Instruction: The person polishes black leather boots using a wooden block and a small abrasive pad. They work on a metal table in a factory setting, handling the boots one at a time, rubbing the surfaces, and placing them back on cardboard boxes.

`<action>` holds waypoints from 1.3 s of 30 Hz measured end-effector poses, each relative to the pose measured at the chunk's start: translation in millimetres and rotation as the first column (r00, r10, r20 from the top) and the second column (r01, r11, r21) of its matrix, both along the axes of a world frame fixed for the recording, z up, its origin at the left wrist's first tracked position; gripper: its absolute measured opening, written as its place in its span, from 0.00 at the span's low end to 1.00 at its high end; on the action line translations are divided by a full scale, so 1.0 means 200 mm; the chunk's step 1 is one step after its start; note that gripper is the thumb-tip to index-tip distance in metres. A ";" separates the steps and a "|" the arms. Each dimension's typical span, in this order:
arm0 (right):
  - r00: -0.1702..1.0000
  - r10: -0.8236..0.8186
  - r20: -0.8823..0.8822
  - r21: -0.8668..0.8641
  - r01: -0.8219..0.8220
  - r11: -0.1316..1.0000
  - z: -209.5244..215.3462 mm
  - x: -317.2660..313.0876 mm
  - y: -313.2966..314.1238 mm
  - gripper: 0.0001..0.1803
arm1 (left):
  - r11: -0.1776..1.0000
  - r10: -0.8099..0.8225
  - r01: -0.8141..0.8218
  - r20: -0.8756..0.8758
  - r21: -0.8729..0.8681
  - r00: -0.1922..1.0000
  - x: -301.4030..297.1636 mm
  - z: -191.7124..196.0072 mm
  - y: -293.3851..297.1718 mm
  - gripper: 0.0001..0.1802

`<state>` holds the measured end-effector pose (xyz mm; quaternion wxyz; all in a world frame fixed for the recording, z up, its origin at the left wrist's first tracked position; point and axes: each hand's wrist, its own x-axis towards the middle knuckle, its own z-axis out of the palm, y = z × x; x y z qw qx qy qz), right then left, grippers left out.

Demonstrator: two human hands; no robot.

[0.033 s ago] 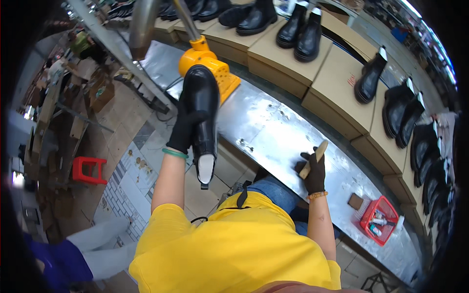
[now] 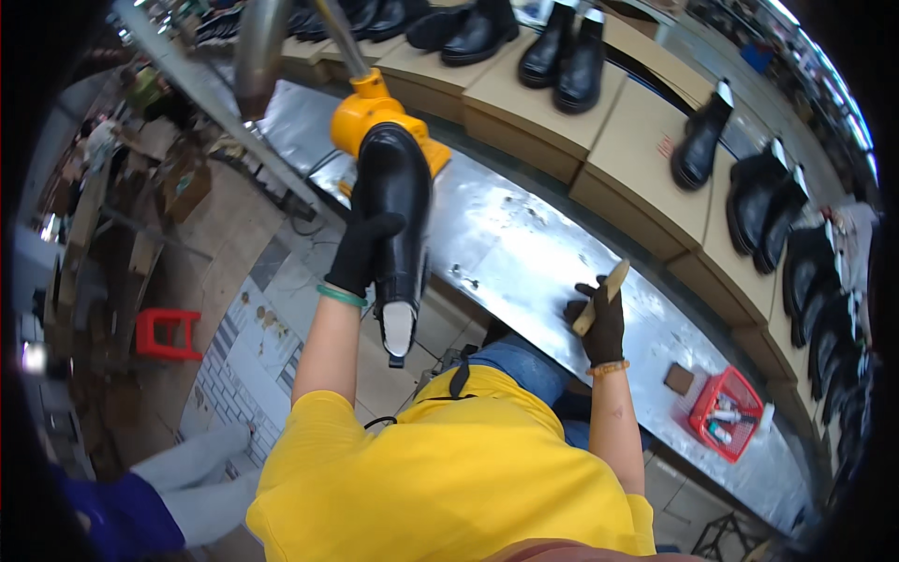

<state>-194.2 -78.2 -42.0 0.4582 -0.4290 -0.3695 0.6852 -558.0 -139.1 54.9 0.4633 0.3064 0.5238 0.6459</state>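
In my left hand [image 2: 362, 251], which wears a black glove, is a black ankle boot [image 2: 393, 173]. The fingers close around its side, with the toe pointing away from me. White lining shows at the boot's opening, on the end nearer me. Just beyond the toe stands a yellow lamp-like fixture [image 2: 367, 117] on a metal arm. My right hand [image 2: 604, 330], also gloved in black, is closed on a tan, wooden-looking bar [image 2: 611, 281] over the metal bench [image 2: 524, 253]. Part of the bar is hidden by the fingers.
Cardboard boxes [image 2: 646, 192] line the bench's far side, with several black boots [image 2: 579, 70] on top. To the right are a red basket [image 2: 702, 403] of small bottles and a brown block [image 2: 679, 378]. A red stool [image 2: 169, 334] and a person's legs [image 2: 201, 482] are at left.
The whole view has shifted slightly. The boot in my left hand has turned a little and sits slightly further right. My right hand keeps its hold on the bar.
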 end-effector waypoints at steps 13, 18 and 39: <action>0.750 -0.380 -0.542 0.402 0.628 0.666 0.81 0.39 0.28 0.32 | 0.580 -0.793 0.752 0.430 0.313 0.433 1.23 -0.12 0.47 0.46; 0.579 -0.472 -0.665 0.207 0.750 0.628 0.87 0.42 0.30 0.26 | 0.461 -0.864 0.844 0.356 0.273 0.357 1.45 -0.15 0.49 0.51; 0.864 -0.385 -0.324 0.621 0.501 0.603 0.80 0.67 0.18 0.23 | 0.311 -0.947 0.948 -0.067 0.074 0.316 1.66 -0.14 0.52 0.63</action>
